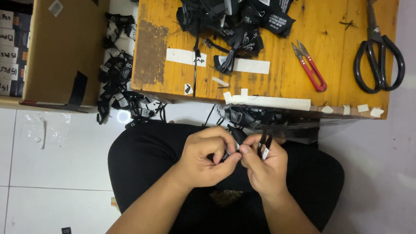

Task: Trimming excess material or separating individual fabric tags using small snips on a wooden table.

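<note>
Both hands meet over the lap, just below the table edge. Left hand point(207, 157) and right hand point(264, 162) pinch a small black label point(237, 135) between them, fingertips touching. Right hand also holds thin black strips point(264, 146) with white tips, sticking up between its fingers. Both hands are closed on the stuff, not spread. How the label is folded is hard to make out; the fingers cover most of it.

Just above the hands, a clear plastic bag point(277, 119) of black pieces hangs off the table's near edge, between the hands and the tabletop. Its contents blur together.

Wooden table point(286, 82) carries:
- a pile of black labels point(236, 21) at the far edge, cut off by the frame top
- white tape strips point(251, 66) stuck flat on the top, another long one along the near edge
- red thread snips point(310, 67), right of centre, well apart from the hands
- big black scissors point(379, 60) near the right end, tips cut off at the top

Left of the table, a heap of black tagged cords point(119, 86) lies on the white tile floor point(52, 173), next to a cardboard box point(65, 52). Stacked dark packets point(11, 52) at far left are mostly cut off. Small bits of clear wrap lie on the tiles.

Black trousers fill the lap area; the legs hide the floor under the hands.
</note>
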